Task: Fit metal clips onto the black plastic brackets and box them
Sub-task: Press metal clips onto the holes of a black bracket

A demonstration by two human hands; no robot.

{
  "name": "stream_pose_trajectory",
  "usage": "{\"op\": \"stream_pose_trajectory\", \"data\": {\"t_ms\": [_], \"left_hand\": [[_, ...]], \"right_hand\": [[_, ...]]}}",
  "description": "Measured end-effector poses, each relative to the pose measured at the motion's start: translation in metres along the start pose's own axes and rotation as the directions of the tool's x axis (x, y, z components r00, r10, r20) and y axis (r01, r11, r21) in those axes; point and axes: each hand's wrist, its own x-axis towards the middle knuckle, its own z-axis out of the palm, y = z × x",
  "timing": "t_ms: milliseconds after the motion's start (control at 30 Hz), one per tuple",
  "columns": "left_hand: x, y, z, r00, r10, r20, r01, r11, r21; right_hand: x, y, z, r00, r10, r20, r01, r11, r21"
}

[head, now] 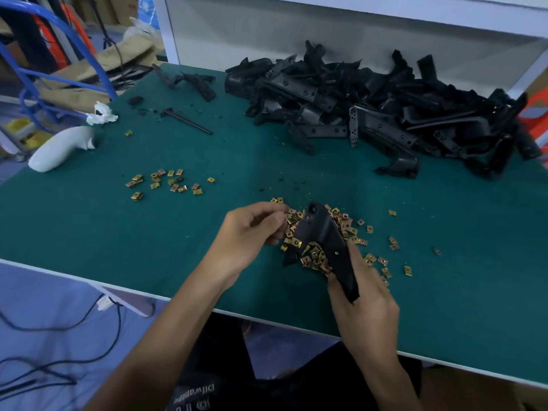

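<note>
My right hand (pixel 363 304) grips the lower end of a black plastic bracket (pixel 321 235), held tilted over a heap of gold metal clips (pixel 347 226) on the green table. One gold clip (pixel 296 242) sits on the bracket's left arm. My left hand (pixel 252 232) hovers at the heap's left edge, its fingers curled and its fingertips pinched together beside the bracket's top; a clip between them cannot be made out.
A big pile of black brackets (pixel 385 108) fills the back right of the table (pixel 89 226). A smaller scatter of clips (pixel 166 182) lies to the left. A white handle-shaped object (pixel 62 148), crumpled tissue (pixel 102 114) and a black rod (pixel 186 121) lie at the back left.
</note>
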Motion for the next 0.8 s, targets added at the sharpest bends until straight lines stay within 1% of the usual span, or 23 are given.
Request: {"op": "stream_pose_trajectory", "data": {"t_ms": [100,233,400,600,800], "left_hand": [[0.001,-0.001,0.003,1.000,0.007,-0.016,-0.007,1.000,-0.023],[0.002,0.000,0.006,0.998,0.036,0.044,-0.036,0.999,-0.006],[0.001,0.006,0.009,0.995,0.033,0.090,-0.027,0.998,-0.065],[0.002,0.006,0.006,0.991,0.023,0.132,-0.023,1.000,0.000],[0.009,0.021,-0.010,0.976,0.042,0.212,-0.083,0.978,0.190]], "right_hand": [[0.000,0.000,0.000,1.000,-0.003,0.000,0.003,1.000,-0.002],[0.000,0.000,-0.001,1.000,0.003,0.011,-0.003,1.000,-0.006],[0.000,-0.003,0.000,1.000,0.004,0.012,-0.004,1.000,-0.024],[0.000,-0.004,0.000,1.000,-0.027,0.000,0.027,0.999,-0.046],[0.002,-0.001,-0.001,0.999,-0.044,0.025,0.045,0.998,-0.043]]}}
